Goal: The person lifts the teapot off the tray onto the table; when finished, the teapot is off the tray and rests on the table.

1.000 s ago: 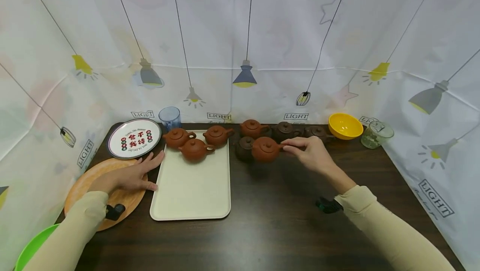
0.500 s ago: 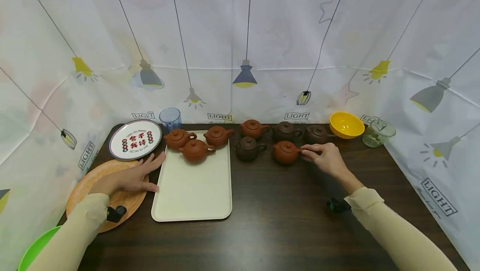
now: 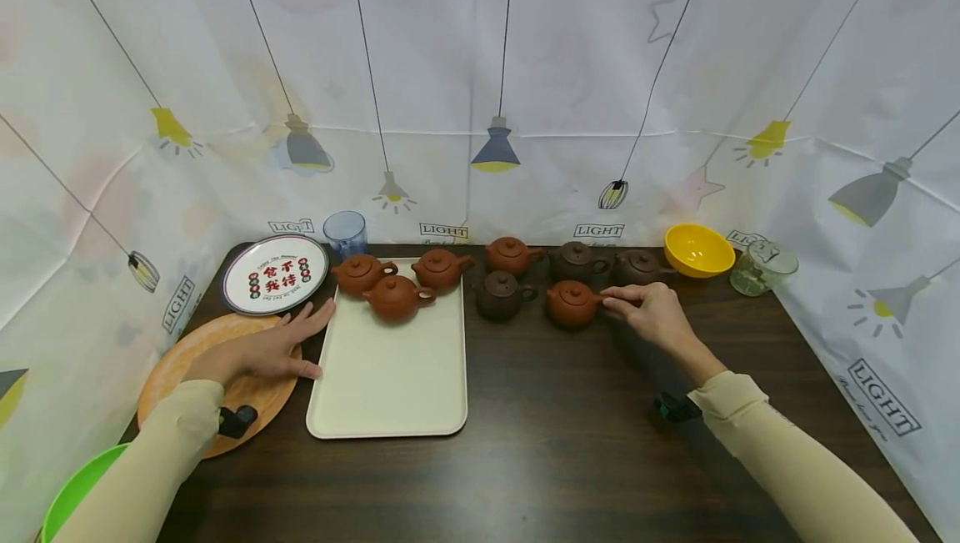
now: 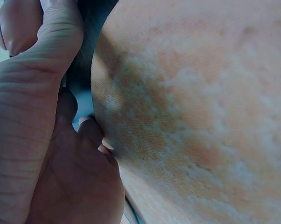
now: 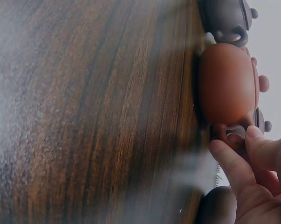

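My right hand (image 3: pixel 651 319) pinches the handle of a reddish-brown clay teapot (image 3: pixel 572 305). In the right wrist view, thumb and fingers close round the handle, and the round body of this teapot (image 5: pixel 227 85) sits upright at the wooden surface. Just left of it stands a dark brown teapot (image 3: pixel 498 296). My left hand (image 3: pixel 264 351) lies with fingers spread over the edge of a round wood-toned board (image 3: pixel 168 376), thumb tip at the left rim of a cream tray (image 3: pixel 387 393). Grouped at the tray's far end are three reddish teapots, the nearest (image 3: pixel 395 299) in front.
Along the back are another reddish teapot (image 3: pixel 510 256), two dark teapots (image 3: pixel 576 263), a yellow bowl (image 3: pixel 699 251) and a clear glass (image 3: pixel 761 268). At back left stand a printed plate (image 3: pixel 275 274) and a blue cup (image 3: pixel 345 233). A green rim (image 3: pixel 78 489) shows at lower left.
The right hand has moved the reddish teapot rightward, from in front of the left dark teapot to a spot beside it; both have stayed put in the last half second. The left hand holds its place.
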Demonstrator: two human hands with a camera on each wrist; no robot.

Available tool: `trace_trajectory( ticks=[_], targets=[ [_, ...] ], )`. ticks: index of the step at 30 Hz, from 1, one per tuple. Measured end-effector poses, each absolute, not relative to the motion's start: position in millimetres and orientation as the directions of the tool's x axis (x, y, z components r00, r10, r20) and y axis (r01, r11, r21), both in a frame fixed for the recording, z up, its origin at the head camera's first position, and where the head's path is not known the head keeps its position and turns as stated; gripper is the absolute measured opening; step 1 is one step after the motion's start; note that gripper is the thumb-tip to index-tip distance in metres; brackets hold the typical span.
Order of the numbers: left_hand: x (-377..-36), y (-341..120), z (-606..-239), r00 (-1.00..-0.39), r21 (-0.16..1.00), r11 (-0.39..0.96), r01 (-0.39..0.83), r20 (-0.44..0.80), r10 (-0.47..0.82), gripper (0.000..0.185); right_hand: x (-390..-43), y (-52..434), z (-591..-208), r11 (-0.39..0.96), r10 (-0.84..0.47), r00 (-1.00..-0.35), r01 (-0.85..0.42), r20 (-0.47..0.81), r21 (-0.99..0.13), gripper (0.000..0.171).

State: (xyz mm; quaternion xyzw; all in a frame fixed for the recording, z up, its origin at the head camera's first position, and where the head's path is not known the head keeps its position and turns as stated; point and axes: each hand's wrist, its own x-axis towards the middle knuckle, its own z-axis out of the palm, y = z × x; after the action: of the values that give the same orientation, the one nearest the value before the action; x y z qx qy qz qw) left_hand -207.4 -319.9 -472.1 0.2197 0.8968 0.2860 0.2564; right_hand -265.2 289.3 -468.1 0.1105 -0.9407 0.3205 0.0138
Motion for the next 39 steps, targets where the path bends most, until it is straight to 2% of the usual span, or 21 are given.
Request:
trace_trajectory(
  ticks=[13, 19, 25, 32, 39],
  targets=[
    [-209.3, -320.3, -470.8, -0.773, 0.625, 0.744, 0.236, -0.344, 0.534, 0.114, -263.7, 290.9, -470.3, 0.759, -0.193, -0.978, -0.203, 0.084, -0.618, 0.028],
    [-209.5, -319.7, -469.9, -0.768, 0.624, 0.744, 0.241, -0.346, 0.539, 0.113, -262.7, 296.7, -464.2, 0.749, -0.216, -0.962, -0.272, 0.165, -0.604, 0.034],
    [-208.8, -320.5, -470.3, -0.77, 0.617, 0.749, 0.24, -0.349, 0.534, 0.113, -266.2, 291.4, -446.3, 0.701, -0.235, -0.943, -0.333, 0.237, -0.631, 0.031],
    [-212.1, -332.2, -487.8, -0.769, 0.672, 0.691, 0.267, -0.283, 0.573, 0.113, -272.7, 260.7, -430.1, 0.648, -0.298, -0.922, -0.385, 0.246, -0.657, 0.031],
    [-215.1, -338.1, -498.1, -0.758, 0.718, 0.626, 0.305, -0.215, 0.616, 0.113, -269.8, 204.2, -412.9, 0.584, -0.426, -0.876, -0.458, 0.227, -0.67, 0.027]
  ],
)
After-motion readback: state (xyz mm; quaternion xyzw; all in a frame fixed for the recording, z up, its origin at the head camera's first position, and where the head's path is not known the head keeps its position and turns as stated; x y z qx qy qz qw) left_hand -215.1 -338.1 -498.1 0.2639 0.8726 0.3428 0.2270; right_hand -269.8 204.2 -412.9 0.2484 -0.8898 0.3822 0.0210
